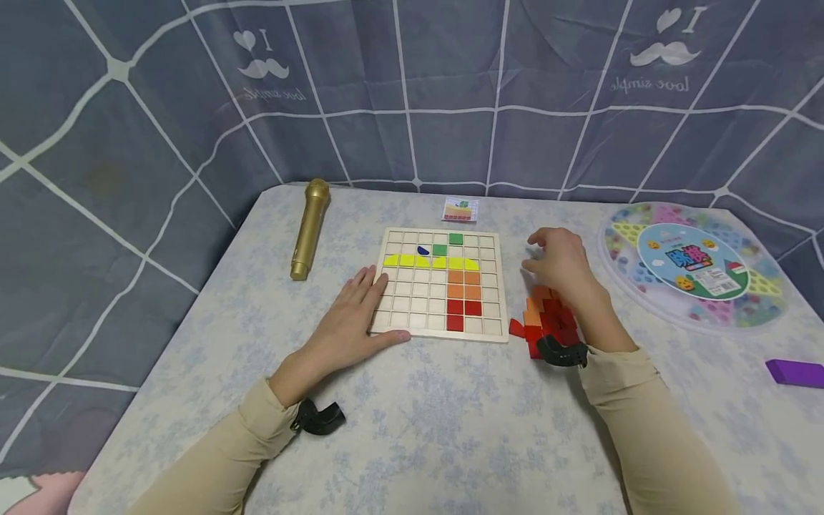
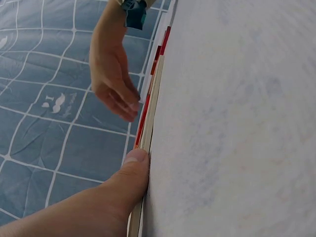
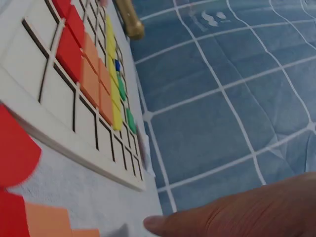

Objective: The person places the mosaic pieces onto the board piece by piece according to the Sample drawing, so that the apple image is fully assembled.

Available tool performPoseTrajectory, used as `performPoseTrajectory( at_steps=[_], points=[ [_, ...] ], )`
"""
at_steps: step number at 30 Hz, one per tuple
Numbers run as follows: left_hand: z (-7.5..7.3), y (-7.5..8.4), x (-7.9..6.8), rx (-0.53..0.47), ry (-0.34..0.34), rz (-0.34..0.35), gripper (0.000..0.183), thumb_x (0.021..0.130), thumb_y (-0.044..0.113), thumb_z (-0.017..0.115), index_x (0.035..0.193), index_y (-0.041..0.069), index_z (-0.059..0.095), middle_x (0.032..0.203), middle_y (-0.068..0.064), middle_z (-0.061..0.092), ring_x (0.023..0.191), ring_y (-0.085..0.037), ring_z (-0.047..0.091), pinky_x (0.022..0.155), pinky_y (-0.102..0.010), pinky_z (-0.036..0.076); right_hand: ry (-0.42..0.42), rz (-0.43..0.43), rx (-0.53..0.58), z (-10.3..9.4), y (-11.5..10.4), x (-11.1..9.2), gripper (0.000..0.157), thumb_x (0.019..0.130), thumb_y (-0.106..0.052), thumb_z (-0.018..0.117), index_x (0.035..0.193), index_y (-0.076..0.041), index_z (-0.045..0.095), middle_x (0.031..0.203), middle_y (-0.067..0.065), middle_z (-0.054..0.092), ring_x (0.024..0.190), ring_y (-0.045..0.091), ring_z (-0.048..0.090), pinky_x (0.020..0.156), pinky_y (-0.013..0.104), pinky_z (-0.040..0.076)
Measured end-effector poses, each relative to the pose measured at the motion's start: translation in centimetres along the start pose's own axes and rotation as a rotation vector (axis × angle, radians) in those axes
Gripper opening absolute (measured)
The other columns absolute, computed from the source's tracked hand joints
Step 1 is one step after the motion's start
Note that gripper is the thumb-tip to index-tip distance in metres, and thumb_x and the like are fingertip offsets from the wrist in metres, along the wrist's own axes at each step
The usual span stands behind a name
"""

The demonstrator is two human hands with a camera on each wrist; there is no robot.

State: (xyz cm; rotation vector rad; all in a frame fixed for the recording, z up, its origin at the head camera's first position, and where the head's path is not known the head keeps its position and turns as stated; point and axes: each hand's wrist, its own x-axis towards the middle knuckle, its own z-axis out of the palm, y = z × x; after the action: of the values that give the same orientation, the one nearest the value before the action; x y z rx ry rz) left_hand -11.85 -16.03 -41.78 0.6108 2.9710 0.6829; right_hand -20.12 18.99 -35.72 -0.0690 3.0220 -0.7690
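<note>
A square wooden grid board (image 1: 444, 335) lies flat on the table. Its cells hold a row of yellow pieces (image 1: 422, 262), green squares (image 1: 455, 239), a small blue piece (image 1: 423, 250), orange squares (image 1: 455, 291) and red squares (image 1: 455, 307). My left hand (image 1: 341, 332) rests along the board's left side with fingers extended, the thumb at the front edge. Right of the board, my right hand (image 1: 561, 263) hovers over the far end of a pile of red and orange pieces (image 1: 556, 322). Its thumb and forefinger are apart, with nothing visible between them.
Behind the board lies a small picture card (image 1: 460, 209). A gold microphone (image 1: 310, 229) is at the back left. To the right are a round clear container (image 1: 695, 265) with a printed label and a purple block (image 1: 796, 373). A grey curtain (image 1: 450, 79) hangs behind the table.
</note>
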Motion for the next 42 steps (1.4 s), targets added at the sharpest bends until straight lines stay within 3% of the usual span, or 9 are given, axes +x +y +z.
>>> performPoseTrajectory(
  at_steps=[6, 11, 16, 24, 31, 37, 42],
  points=[
    [0.0, -0.2, -0.1, -0.005, -0.005, -0.016, 0.110, 0.092, 0.065, 0.071, 0.168, 0.003, 0.021, 0.175, -0.023, 0.011, 0.165, -0.037, 0.006, 0.135, -0.053, 0.011, -0.015, 0.027, -0.035, -0.1, 1.1, 0.1, 0.036, 0.093, -0.005, 0.071, 0.124, 0.013, 0.067, 0.116, 0.034, 0.068, 0.107, 0.048, 0.061, 0.095, 0.059, 0.056],
    [0.0, -0.2, 0.0, -0.006, 0.002, -0.001, 0.109, 0.092, 0.064, 0.071, 0.167, 0.002, 0.022, 0.175, -0.024, 0.012, 0.164, -0.038, 0.007, 0.134, -0.054, 0.011, 0.048, 0.020, 0.013, 0.4, 1.6, 0.0, 0.027, 0.095, -0.002, 0.071, 0.118, 0.011, 0.071, 0.112, 0.031, 0.071, 0.106, 0.046, 0.062, 0.095, 0.057, 0.056],
    [-0.2, -0.1, 0.1, 0.000, -0.010, -0.007, 0.110, 0.092, 0.065, 0.071, 0.168, 0.003, 0.022, 0.175, -0.023, 0.011, 0.165, -0.037, 0.006, 0.135, -0.052, 0.010, 0.048, 0.018, 0.066, 0.8, 1.8, 0.2, 0.022, 0.094, -0.003, 0.072, 0.112, 0.010, 0.071, 0.107, 0.029, 0.071, 0.101, 0.042, 0.062, 0.092, 0.055, 0.056],
    [-0.2, -0.2, 0.1, -0.004, -0.011, -0.010, 0.110, 0.092, 0.066, 0.070, 0.168, 0.003, 0.021, 0.175, -0.022, 0.011, 0.165, -0.036, 0.005, 0.135, -0.051, 0.010, 0.076, -0.053, 0.157, 1.0, 2.0, 0.5, 0.014, 0.092, -0.004, 0.075, 0.103, 0.004, 0.070, 0.096, 0.021, 0.071, 0.088, 0.032, 0.062, 0.075, 0.038, 0.051],
    [-0.2, -0.1, 0.0, -0.011, -0.015, -0.019, 0.110, 0.092, 0.066, 0.070, 0.168, 0.003, 0.021, 0.176, -0.022, 0.010, 0.165, -0.036, 0.005, 0.135, -0.052, 0.010, 0.168, -0.164, 0.245, 2.0, -0.4, 1.5, 0.013, 0.095, -0.002, 0.074, 0.107, 0.002, 0.077, 0.096, 0.024, 0.076, 0.092, 0.039, 0.071, 0.100, 0.055, 0.046],
    [-0.3, -0.2, 0.0, -0.004, -0.018, -0.026, 0.111, 0.092, 0.067, 0.069, 0.168, 0.004, 0.020, 0.176, -0.020, 0.009, 0.165, -0.034, 0.004, 0.135, -0.050, 0.009, 0.174, -0.203, 0.294, 3.7, -3.2, 4.0, 0.013, 0.098, -0.004, 0.074, 0.110, 0.000, 0.076, 0.102, 0.022, 0.075, 0.094, 0.038, 0.074, 0.089, 0.048, 0.058],
    [-0.3, -0.1, 0.1, -0.004, -0.023, -0.017, 0.110, 0.092, 0.067, 0.069, 0.168, 0.003, 0.021, 0.176, -0.021, 0.010, 0.165, -0.035, 0.005, 0.135, -0.051, 0.010, 0.093, -0.252, 0.294, 5.1, -5.1, 5.6, 0.021, 0.102, -0.006, 0.069, 0.120, -0.006, 0.079, 0.118, 0.015, 0.076, 0.101, 0.032, 0.071, 0.088, 0.043, 0.058]
  ],
)
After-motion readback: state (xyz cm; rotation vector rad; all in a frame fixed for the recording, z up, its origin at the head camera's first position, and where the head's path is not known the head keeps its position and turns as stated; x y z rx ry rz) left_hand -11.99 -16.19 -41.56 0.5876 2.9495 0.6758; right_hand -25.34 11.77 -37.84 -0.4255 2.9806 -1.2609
